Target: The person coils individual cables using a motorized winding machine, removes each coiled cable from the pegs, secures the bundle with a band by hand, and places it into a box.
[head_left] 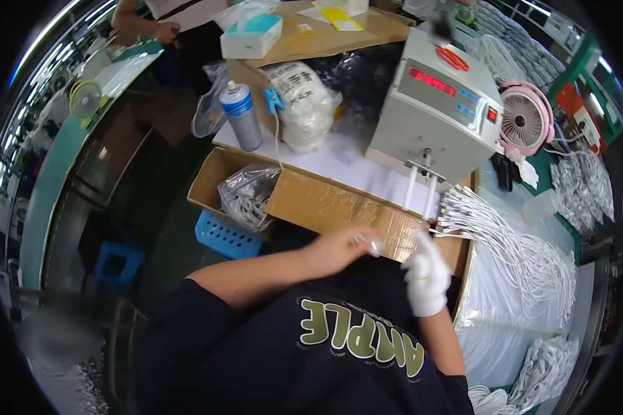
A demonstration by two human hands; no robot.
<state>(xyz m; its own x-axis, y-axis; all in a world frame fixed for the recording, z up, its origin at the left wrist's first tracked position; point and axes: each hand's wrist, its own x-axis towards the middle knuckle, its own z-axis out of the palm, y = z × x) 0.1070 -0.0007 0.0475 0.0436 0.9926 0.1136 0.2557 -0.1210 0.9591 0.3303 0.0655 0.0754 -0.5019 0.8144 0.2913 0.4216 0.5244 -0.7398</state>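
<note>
My left hand [342, 249] is bare and blurred over the front edge of a cardboard strip [339, 211]. Its fingers are curled, with a small white bit at the tips that I cannot make out. To the right, apart from it, my right hand [427, 280] wears a white glove; motion smears its fingers, and what they hold is unclear. Just beyond stands a grey machine [422, 131] with a red digit display and two white prongs [410, 187] pointing at me. A fanned bundle of white cables [512, 249] lies right of the gloved hand.
Left of the machine stand a spray can [242, 117] and a plastic-wrapped white bundle [303, 107]. A cardboard box [204, 183] holds bagged cables [249, 200], above a blue basket [225, 238]. A pink fan [522, 121] stands at right. Another person's hand [166, 32] shows at upper left.
</note>
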